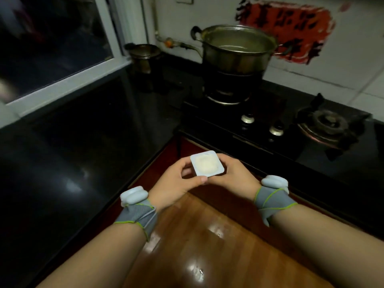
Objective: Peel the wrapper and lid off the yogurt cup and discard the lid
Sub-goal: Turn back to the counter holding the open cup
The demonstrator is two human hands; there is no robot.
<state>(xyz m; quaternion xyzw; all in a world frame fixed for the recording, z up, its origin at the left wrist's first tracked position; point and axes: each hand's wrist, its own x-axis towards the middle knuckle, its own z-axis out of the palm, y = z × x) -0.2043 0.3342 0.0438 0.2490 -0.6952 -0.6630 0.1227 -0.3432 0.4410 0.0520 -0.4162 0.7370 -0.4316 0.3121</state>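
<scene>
Cup (207, 163), seemingly lidless, between hands (207, 177)

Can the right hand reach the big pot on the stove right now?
Probably not right away. The right hand is busy holding the yogurt cup together with the left hand. The pot stands farther back, with nothing blocking the path.

The cup (207, 164) is sitting between both hands, the left hand (176, 185) gripping it from the left, the right hand (233, 175) from the right. Beyond the fingers the stove (239, 125) is lying, a pot (236, 48) standing on its far burner. The counter (72, 152) is stretching left of the fingers.
</scene>
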